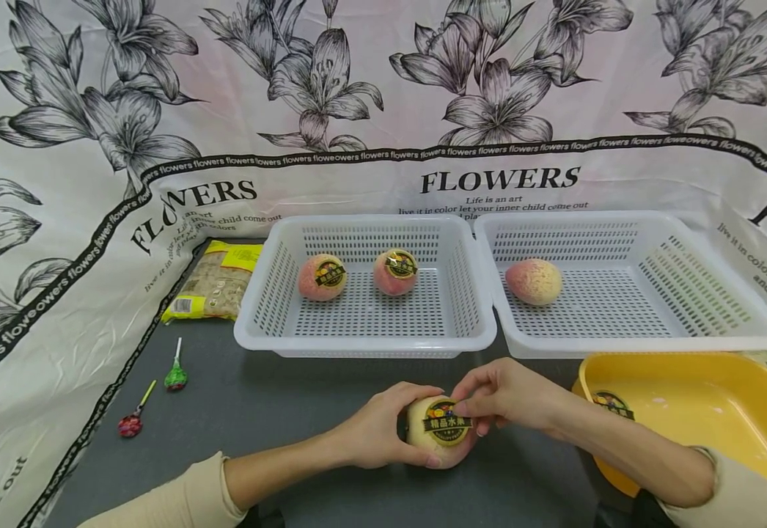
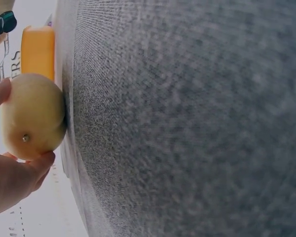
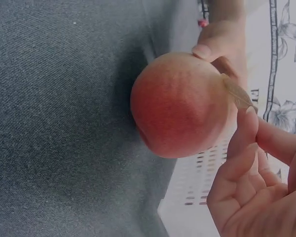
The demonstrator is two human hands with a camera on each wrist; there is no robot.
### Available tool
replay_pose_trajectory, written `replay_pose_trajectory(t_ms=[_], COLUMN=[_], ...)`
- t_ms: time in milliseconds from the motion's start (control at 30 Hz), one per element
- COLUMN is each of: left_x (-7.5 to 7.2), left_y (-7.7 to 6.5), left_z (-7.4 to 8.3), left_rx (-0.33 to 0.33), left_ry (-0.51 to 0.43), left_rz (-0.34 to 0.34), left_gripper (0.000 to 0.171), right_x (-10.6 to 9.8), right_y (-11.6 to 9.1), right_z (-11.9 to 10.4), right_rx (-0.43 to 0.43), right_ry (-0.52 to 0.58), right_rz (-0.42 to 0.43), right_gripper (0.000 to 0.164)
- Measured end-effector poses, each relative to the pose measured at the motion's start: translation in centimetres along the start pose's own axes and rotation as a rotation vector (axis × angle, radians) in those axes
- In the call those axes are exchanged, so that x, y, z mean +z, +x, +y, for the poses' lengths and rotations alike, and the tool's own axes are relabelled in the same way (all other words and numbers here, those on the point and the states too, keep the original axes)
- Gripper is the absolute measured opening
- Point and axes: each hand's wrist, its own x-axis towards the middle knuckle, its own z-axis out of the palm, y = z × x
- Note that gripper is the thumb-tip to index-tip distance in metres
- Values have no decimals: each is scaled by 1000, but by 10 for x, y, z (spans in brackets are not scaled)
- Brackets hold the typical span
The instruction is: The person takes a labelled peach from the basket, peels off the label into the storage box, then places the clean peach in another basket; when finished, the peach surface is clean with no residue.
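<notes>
On the dark table near the front, my left hand [image 1: 380,433] grips a pale pink-yellow peach [image 1: 452,455], thumb and fingers on opposite sides of it. A round black-and-gold sticker [image 1: 446,423] faces up on the peach. My right hand [image 1: 515,396] pinches the edge of that sticker between thumb and forefinger. In the right wrist view, part of the sticker [image 3: 238,94] stands lifted off the peach's skin [image 3: 177,106], while another part still touches it. From the left wrist view, the peach [image 2: 37,113] shows its small stem pit and rests against the table.
Behind are two white baskets: the left basket [image 1: 364,345] holds two stickered peaches [image 1: 322,277], the right basket [image 1: 647,345] one peach [image 1: 534,281] with no sticker visible. A yellow basin [image 1: 707,411] with a sticker [image 1: 613,405] stands right. Lollipops [image 1: 175,375] and a yellow packet [image 1: 218,282] lie left.
</notes>
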Motion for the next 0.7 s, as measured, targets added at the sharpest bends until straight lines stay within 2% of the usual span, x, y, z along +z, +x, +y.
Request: replay_pose_trajectory(t_ms=[167,400,600,700], left_x=[0,1,1,0], left_y=[0,-2,-2,-2], left_z=[-1,-1,-1,-1], left_rx=[-4,-10,-19,-21], left_ry=[-4,1,-19,-11], left_rz=[-4,8,4,6], left_gripper=[75,75,75,75], right_x=[-11,-45,-89,-112], right_y=[-9,-35,-63,-76], right_z=[-8,-4,23,46], right_rx=[-8,-65,-6,13], right_ry=[20,31,-29,-23], right_rz=[9,7,77,68], right_gripper=[29,27,20,16])
